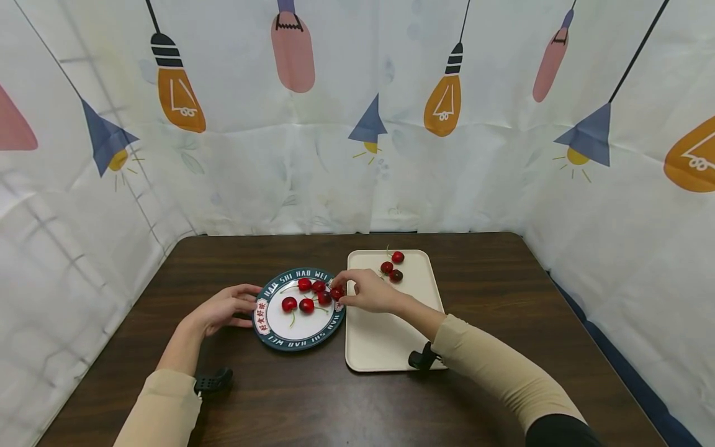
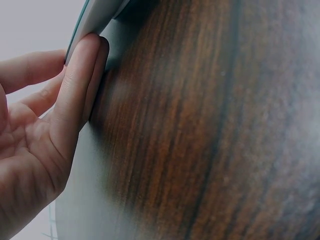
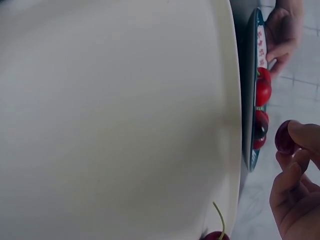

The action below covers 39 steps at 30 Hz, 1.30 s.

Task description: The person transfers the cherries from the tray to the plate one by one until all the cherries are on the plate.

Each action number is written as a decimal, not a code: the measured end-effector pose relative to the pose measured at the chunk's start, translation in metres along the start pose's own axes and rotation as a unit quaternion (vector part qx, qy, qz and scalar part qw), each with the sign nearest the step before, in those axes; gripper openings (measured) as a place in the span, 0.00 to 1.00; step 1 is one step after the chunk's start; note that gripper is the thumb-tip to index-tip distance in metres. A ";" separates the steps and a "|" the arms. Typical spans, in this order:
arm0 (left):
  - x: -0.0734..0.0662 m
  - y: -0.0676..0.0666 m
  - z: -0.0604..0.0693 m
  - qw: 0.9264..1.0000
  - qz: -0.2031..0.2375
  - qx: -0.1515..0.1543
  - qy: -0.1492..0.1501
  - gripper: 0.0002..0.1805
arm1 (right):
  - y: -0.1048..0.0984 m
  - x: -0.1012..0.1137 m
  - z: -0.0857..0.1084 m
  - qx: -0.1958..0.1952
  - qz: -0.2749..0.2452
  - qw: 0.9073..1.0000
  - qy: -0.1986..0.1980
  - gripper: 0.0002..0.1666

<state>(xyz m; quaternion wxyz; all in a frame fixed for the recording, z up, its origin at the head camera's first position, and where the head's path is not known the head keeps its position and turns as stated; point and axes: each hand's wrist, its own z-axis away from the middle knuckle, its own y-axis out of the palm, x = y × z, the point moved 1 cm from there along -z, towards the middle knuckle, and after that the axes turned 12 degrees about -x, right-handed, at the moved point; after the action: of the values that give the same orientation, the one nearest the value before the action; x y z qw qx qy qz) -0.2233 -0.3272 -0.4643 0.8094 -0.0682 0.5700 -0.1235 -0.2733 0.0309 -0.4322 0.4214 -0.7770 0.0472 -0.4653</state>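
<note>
My right hand (image 1: 371, 292) pinches a dark red cherry (image 3: 285, 137) between thumb and fingertips, over the right rim of a round plate (image 1: 285, 335). The plate is white inside, with a dark teal lettered border. Several red cherries (image 1: 306, 305), some with green stems, lie on it. At the plate's left edge, my left hand (image 1: 226, 307) holds the rim; the left wrist view shows a fingertip tucked under the rim (image 2: 82, 35) and another finger against its edge. Right of the plate, three cherries (image 1: 396, 275) sit near the far end of a cream rectangular tray (image 1: 380, 347).
Plate and tray stand side by side on a dark wood-grain table (image 1: 290, 397). Beyond the table's far edge hangs a white curtain (image 1: 324, 186) printed with lamps and bulbs, and it runs along both sides. Black wrist cameras (image 1: 422, 358) project beside my sleeves.
</note>
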 end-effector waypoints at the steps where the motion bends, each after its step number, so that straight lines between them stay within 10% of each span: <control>1: 0.000 0.000 0.000 1.000 0.000 0.000 0.000 0.33 | 0.001 0.001 0.000 0.002 -0.004 1.000 -0.001 0.20; 39: 0.002 0.000 -0.001 1.000 -0.001 -0.003 0.004 0.32 | 0.005 -0.004 0.003 -0.001 -0.007 1.000 -0.001 0.20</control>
<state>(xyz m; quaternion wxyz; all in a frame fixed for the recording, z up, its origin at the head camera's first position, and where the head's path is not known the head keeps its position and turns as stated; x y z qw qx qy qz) -0.2232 -0.3277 -0.4664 0.8068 -0.0707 0.5737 -0.1223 -0.2721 0.0311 -0.4394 0.4171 -0.7781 0.0422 -0.4677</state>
